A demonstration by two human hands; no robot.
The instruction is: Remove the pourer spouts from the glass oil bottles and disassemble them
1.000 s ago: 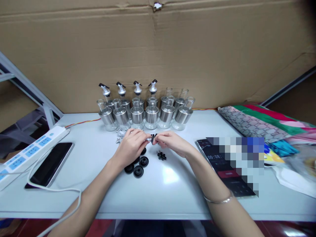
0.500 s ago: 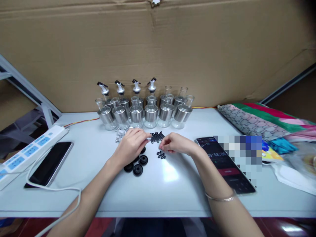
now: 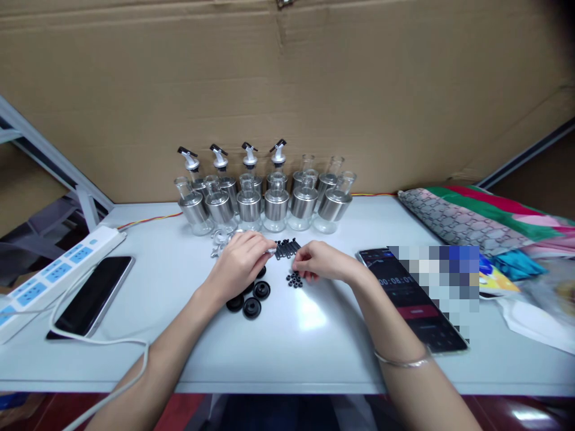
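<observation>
My left hand [image 3: 245, 257] is closed around a silver pourer spout [image 3: 272, 251], whose tip shows past the fingers. Silver spout parts [image 3: 218, 242] lie beside and behind that hand. Below it are several round black caps [image 3: 261, 290]. My right hand [image 3: 318, 260] has thumb and fingertips pinched together just above a cluster of small black rings [image 3: 294, 279]; anything between those fingertips is too small to make out. Between the hands, a row of thin black sticks [image 3: 287, 248] lies on the table.
Glass bottles with metal bands [image 3: 276, 206] stand in two rows at the back, several topped with pourers [image 3: 278, 152]. A power strip [image 3: 58, 275] and a dark phone [image 3: 92, 296] lie left; a phone showing a timer [image 3: 411, 305] and patterned fabric [image 3: 467, 218] lie right.
Both hands hold nearly the same places and poses. The whole view has shifted very slightly, and the timer has advanced.
</observation>
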